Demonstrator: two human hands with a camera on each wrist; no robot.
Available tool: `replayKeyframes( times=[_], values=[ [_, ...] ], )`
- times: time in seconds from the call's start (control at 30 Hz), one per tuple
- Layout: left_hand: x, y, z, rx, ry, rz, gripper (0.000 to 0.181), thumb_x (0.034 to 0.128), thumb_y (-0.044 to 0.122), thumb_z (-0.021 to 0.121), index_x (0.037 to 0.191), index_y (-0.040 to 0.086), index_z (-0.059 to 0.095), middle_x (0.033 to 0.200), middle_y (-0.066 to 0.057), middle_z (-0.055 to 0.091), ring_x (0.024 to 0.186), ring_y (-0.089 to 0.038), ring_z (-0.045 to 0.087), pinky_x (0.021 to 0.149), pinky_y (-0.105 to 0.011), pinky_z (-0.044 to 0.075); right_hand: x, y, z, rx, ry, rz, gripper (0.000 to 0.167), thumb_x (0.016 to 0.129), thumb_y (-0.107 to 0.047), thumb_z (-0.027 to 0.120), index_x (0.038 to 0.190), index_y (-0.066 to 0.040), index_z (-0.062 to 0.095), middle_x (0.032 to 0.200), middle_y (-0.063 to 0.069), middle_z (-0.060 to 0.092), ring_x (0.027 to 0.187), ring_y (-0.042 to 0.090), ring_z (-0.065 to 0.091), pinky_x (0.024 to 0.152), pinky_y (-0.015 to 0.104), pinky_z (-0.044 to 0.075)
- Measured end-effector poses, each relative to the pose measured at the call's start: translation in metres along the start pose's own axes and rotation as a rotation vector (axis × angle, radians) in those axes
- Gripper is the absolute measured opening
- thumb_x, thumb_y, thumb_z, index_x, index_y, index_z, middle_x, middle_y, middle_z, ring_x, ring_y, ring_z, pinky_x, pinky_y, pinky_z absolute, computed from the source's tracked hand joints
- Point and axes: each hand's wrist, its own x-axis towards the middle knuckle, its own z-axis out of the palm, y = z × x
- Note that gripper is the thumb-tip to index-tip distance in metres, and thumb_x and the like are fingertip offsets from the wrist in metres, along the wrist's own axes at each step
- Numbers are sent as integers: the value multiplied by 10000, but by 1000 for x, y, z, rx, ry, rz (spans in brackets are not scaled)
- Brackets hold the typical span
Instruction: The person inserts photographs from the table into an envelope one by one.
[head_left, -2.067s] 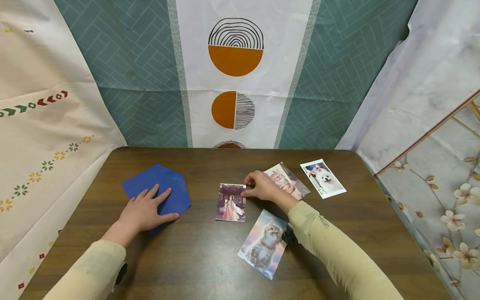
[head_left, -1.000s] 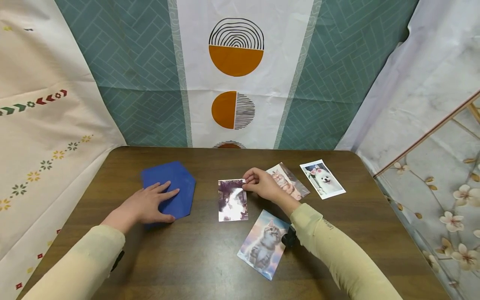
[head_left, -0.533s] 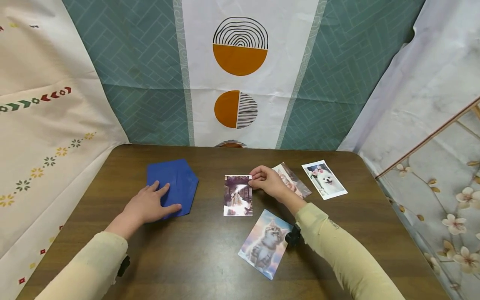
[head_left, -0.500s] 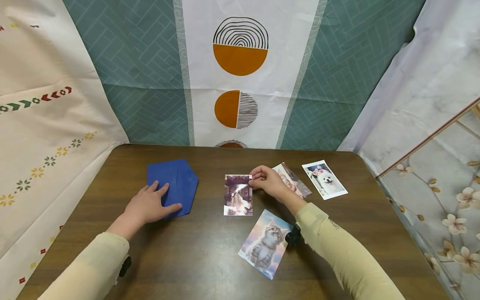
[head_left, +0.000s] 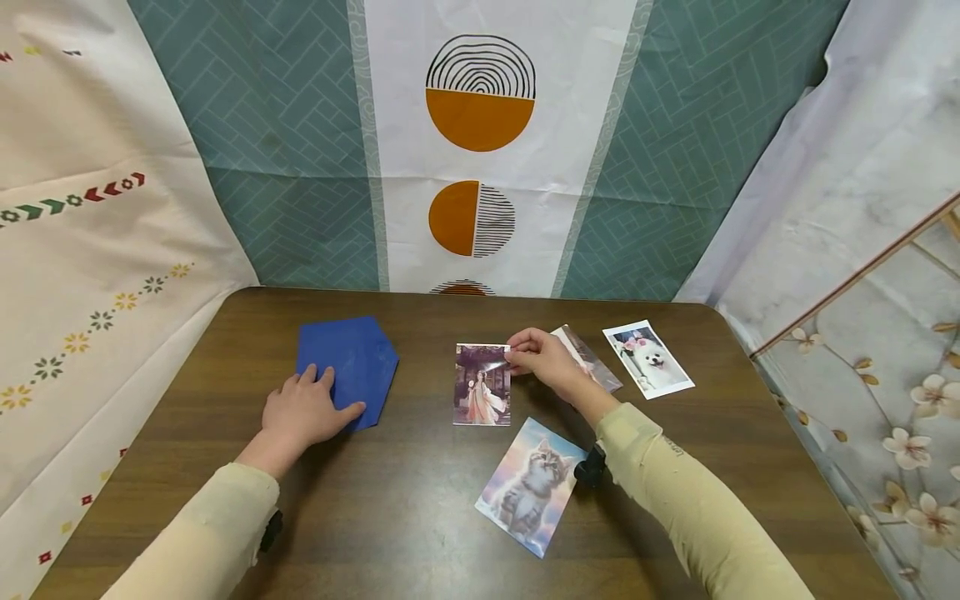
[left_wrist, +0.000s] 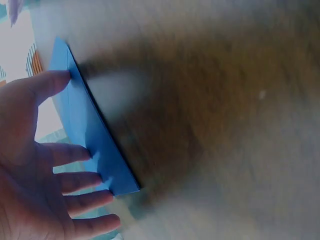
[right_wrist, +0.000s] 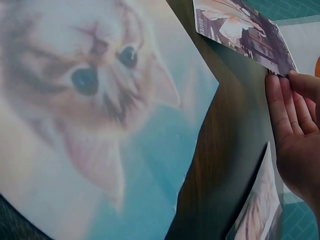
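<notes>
Purple photo [head_left: 480, 392] | left of right hand [head_left: 549, 363], edge pinched | left hand [head_left: 306, 412] spread on envelope [head_left: 362, 358]

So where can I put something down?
Bare table lies between the left sleeve and the gray kitten picture, and right of the white dog photo. It's crowded around the right hand, with the robed-figure photo and a partly covered picture.

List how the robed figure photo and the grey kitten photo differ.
The right hand pinches the robed figure photo; the grey kitten photo lies unheld on the table. The robed figure photo is mostly dark purple, the grey kitten photo pastel. In the head view, the robed figure photo sits nearly straight, the grey kitten photo slanted. Both are rectangular, picture side showing.
</notes>
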Motion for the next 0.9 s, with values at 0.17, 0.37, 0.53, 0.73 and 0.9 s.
replayKeyframes(
  times=[0.17, 0.37, 0.53, 0.73, 0.9],
  values=[
    [4, -6, -6, 45, -2, 55, 892, 972, 537, 684, 1557, -98, 457, 1604, -418, 347, 1438, -635, 376, 1111, -746, 365, 1, 0, -4, -4, 2, 4, 183, 1025, -2, 687, 1183, 77, 639, 964, 76, 718, 838, 157, 722, 830, 382, 640],
    [7, -12, -11, 72, -2, 78, 851, 949, 483, 727, 1543, -80, 493, 1594, -415, 367, 1414, -642, 403, 1077, -742, 407, 1, -3, -7, 27, -2, -5, 166, 1007, 32, 690, 1153, 92, 639, 921, 68, 724, 775, 168, 732, 782, 383, 646],
    [5, -14, -11, 21, -11, 37, 905, 951, 526, 716, 1539, -115, 466, 1562, -447, 376, 1367, -670, 423, 979, -741, 486, 0, -7, -8, 34, -2, 9, 163, 1008, 21, 695, 1150, 79, 640, 907, 54, 715, 793, 155, 714, 783, 366, 644],
    [1, -15, -9, -15, -14, -35, 974, 958, 581, 686, 1539, -156, 424, 1544, -477, 358, 1326, -681, 436, 942, -742, 504, 2, -5, -14, 68, 4, 17, 159, 1016, 37, 675, 1163, 77, 631, 922, 47, 713, 804, 160, 723, 781, 347, 641],
    [1, -14, -7, -11, -16, -55, 967, 959, 577, 679, 1530, -162, 430, 1520, -477, 387, 1311, -671, 453, 936, -733, 511, 3, -5, -17, 96, -1, 32, 161, 1018, 47, 666, 1170, 76, 623, 915, 36, 713, 799, 157, 726, 772, 324, 638]
  ],
)
